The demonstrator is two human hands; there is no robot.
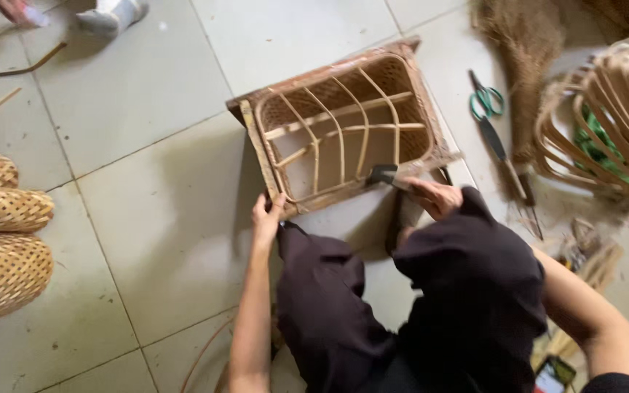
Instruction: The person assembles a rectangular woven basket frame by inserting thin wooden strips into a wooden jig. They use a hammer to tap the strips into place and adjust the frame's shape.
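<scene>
Two hands (267, 218) (434, 196) grip rectangular woven rattan basket (343, 127); right holds dark hammer (385, 175).

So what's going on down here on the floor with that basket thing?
A person sits on the pale tiled floor working on a rectangular woven rattan basket frame that lies tipped over before their knees. The left hand grips the frame's near corner, while the right hand presses a dark-headed hammer against its lower rim. Green-handled scissors lie to the right beside an unfinished round cane frame. Woven cylindrical sleeves are stacked at the left.
</scene>
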